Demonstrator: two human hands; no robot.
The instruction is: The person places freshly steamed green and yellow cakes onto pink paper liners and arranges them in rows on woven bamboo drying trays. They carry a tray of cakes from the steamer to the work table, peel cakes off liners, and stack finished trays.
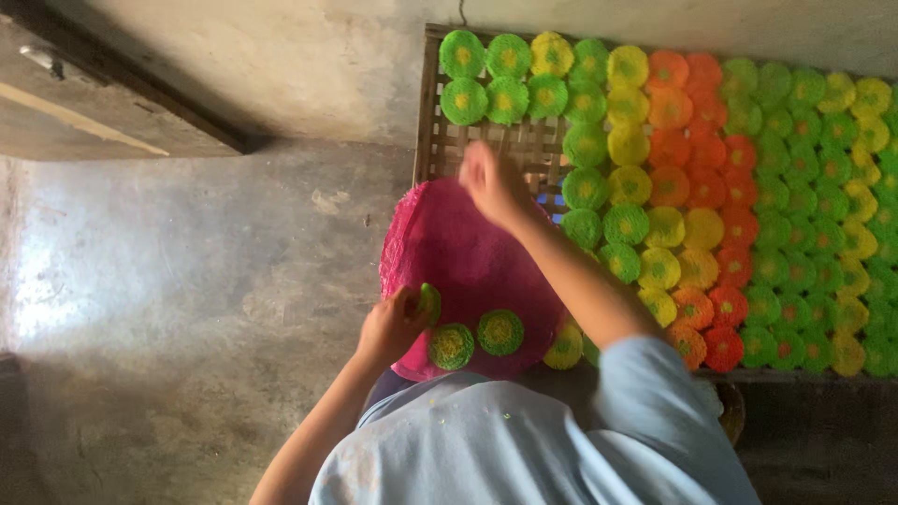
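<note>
Seen from overhead, a person in a pale blue shirt leans over a grey concrete floor. At left, the left hand has its fingers curled narrowly around a small green disc, pinching it at the lower left edge of a round pink tray. Two more green discs with yellow centres lie flat on the pink tray just beside that hand. Further right and higher, the right hand hovers over the tray's upper edge, at the bare part of a woven bamboo rack; it is blurred, its fingers seem loosely bent, and whether they hold anything cannot be told. To the right, the rack is covered with round lacy discs laid side by side in colour bands: green ones nearest the hand, then yellow ones, then orange-red ones, then more green and yellow ones out to the right edge
</note>
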